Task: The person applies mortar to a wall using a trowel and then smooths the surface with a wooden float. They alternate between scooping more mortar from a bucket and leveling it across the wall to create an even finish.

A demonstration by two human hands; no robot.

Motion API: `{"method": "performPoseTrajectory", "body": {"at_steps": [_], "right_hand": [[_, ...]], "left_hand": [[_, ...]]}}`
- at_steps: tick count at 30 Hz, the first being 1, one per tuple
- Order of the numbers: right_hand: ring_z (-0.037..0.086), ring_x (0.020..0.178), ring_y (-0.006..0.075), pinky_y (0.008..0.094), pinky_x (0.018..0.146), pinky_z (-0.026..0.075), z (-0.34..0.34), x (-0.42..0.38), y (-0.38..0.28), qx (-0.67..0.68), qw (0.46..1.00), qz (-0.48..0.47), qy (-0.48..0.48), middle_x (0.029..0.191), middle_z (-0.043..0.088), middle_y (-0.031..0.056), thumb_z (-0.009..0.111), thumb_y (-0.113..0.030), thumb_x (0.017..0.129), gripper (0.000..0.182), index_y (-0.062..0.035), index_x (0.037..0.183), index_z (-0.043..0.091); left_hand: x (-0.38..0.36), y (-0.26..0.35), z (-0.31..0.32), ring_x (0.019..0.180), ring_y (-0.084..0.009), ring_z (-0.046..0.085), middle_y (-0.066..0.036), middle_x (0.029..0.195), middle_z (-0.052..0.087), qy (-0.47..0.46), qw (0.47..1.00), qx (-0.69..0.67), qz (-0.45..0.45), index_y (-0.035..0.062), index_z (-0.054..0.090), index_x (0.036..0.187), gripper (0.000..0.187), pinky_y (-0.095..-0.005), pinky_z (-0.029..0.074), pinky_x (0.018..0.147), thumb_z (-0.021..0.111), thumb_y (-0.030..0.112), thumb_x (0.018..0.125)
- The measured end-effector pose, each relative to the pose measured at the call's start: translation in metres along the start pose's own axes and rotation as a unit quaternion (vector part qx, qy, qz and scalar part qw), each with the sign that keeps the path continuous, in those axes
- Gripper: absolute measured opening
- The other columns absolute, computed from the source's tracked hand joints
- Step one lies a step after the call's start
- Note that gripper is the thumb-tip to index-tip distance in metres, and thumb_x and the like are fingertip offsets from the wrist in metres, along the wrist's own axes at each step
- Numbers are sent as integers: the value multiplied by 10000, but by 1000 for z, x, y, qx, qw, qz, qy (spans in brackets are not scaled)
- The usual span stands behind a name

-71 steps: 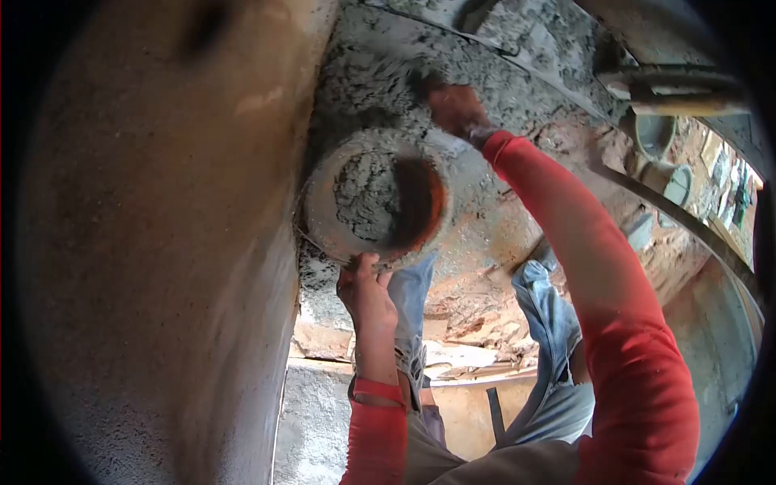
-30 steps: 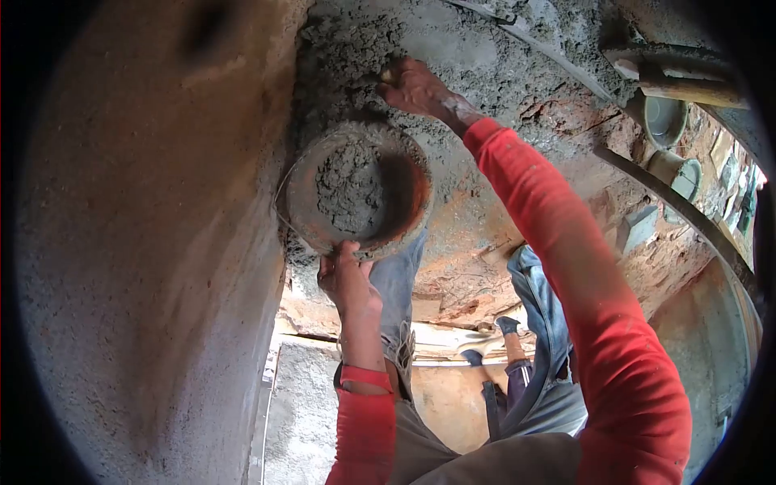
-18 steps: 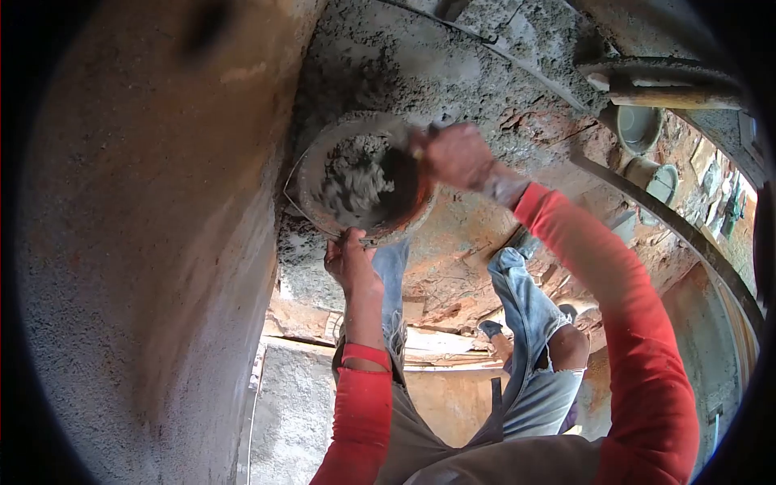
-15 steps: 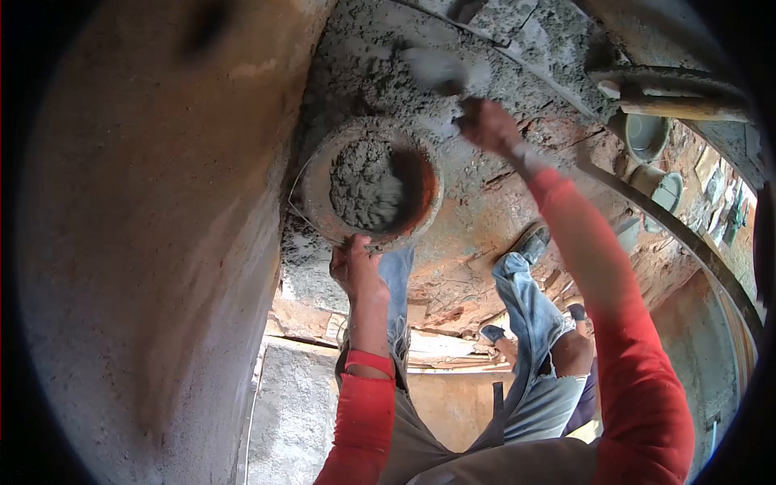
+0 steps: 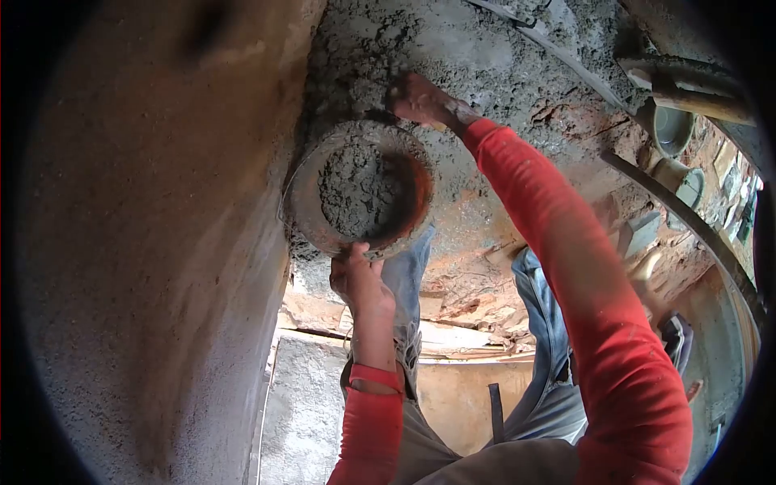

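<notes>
A round bucket (image 5: 311, 206) with a worn, mortar-stained rim stands at the middle, partly filled with wet grey mortar (image 5: 356, 190). My left hand (image 5: 360, 279) grips its near rim, thumb over the edge. Just beyond the far rim, my right hand (image 5: 420, 101) is closed in a fist, low over mortar spread on the ground (image 5: 461, 40). The trowel it held half a second ago is mostly hidden now; only a dark bit shows beside the knuckles.
A rough wall (image 5: 162, 242) rises close on the left. A long straight strip (image 5: 566, 61) lies at upper right. Toward the right are a wooden handle (image 5: 703, 105), two small tubs (image 5: 672, 129) and a curved dark band (image 5: 695, 222). My jeans-clad legs (image 5: 541, 299) straddle the space below.
My right hand has moved left and nearer the bucket's far rim, its trowel passing from view. My left hand keeps its hold on the rim. The view has shifted slightly.
</notes>
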State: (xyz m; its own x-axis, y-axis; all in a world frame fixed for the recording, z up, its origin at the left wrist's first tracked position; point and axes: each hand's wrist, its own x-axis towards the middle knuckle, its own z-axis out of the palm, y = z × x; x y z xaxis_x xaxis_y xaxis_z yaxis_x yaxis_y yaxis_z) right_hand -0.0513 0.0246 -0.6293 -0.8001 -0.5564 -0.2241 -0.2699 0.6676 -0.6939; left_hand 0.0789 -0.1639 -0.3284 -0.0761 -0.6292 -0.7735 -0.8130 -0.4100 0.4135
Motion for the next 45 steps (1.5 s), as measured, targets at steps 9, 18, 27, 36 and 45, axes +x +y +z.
{"method": "performPoseTrajectory", "body": {"at_steps": [9,18,27,36,45], "right_hand": [[724,736,378,507,694,597,-115,-72,-86,150,977,139,56,850,729,174,721,-256,940,288,-62,1146,673],[725,686,407,529,610,561,-167,-179,-185,-78,985,153,21,880,711,197,753,-174,858,369,-20,1143,577],[704,773,516,626,705,554,-135,-409,-216,136,821,537,137,816,717,278,700,-253,936,405,-16,1242,584],[694,784,560,643,713,560,-43,-527,-271,240,748,612,93,805,713,300,705,-298,919,403,-3,1176,605],[726,996,514,598,885,575,-74,-526,-252,400,702,583,87,1018,734,330,696,-331,926,502,-14,1304,599]], "left_hand": [[-5,-2,-2,1179,-217,638,-39,1266,660,-38,999,16,18,108,659,1246,432,-482,516,1050,745,35,829],[-26,-17,13,1142,-215,661,-35,1231,688,-137,988,52,50,100,688,1233,450,-453,554,1025,770,24,797],[-78,-22,95,1038,-193,677,-19,1171,704,-247,963,50,96,100,721,1174,361,-392,578,865,727,21,822],[7,-75,138,921,-238,755,-121,1115,699,-306,881,354,69,2,662,1129,419,-346,656,819,825,358,980],[-252,-190,303,715,-58,601,-22,888,741,-586,538,482,366,53,734,1006,191,-251,492,646,712,236,1057]]}}
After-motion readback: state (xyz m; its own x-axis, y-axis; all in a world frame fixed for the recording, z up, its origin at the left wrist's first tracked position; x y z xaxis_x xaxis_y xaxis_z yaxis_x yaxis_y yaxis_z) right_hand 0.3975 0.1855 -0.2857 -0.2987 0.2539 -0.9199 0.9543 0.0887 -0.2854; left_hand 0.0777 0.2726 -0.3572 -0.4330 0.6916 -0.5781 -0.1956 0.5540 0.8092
